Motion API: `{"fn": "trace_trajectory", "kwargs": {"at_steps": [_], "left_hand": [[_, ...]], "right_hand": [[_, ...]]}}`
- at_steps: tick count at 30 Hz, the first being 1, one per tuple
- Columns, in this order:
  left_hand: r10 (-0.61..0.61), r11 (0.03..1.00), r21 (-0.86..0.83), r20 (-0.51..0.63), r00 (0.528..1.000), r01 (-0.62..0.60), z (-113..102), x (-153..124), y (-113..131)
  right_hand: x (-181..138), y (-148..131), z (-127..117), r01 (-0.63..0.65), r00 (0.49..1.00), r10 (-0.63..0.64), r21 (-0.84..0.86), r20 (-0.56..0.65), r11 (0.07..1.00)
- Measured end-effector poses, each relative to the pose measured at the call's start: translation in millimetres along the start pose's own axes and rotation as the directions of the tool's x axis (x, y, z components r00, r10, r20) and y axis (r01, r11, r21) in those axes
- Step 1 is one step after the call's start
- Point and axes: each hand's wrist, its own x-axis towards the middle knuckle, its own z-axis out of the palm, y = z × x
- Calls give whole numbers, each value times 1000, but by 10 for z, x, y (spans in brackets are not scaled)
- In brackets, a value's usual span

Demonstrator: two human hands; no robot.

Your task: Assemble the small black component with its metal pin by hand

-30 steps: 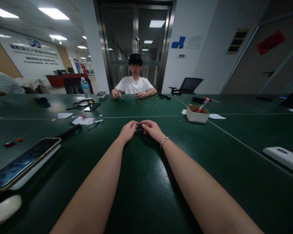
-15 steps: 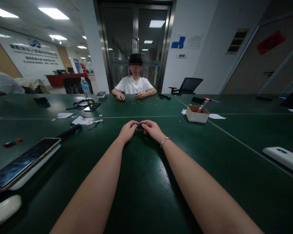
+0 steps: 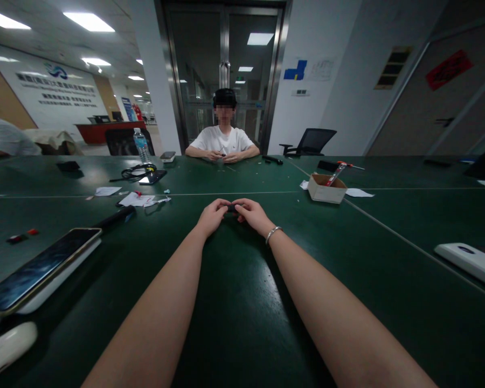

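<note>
Both my arms reach forward over the dark green table. Between my fingertips is a small black object, too small and too covered to name. My left hand pinches its left end, with the fingers curled. The right end is pinched by my right hand, which has a silver bracelet at the wrist. The two hands nearly meet around the object, at or just above the tabletop.
A phone lies to the left, near a white rounded object. Paper scraps and a bottle are farther left. Right of my hands stands a small open box. A person sits opposite; a white device lies far right.
My hands and the black object have stayed almost still. Across the table, the other person's hand on the left side of the view has moved inward to meet the other hand.
</note>
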Motion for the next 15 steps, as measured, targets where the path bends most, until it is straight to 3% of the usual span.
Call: {"fn": "trace_trajectory", "kwargs": {"at_steps": [15], "left_hand": [[-22, 998, -67, 1, 1000, 22, 11, 29, -26]], "right_hand": [[3, -16, 3, -10, 1000, 10, 16, 7, 1000]]}}
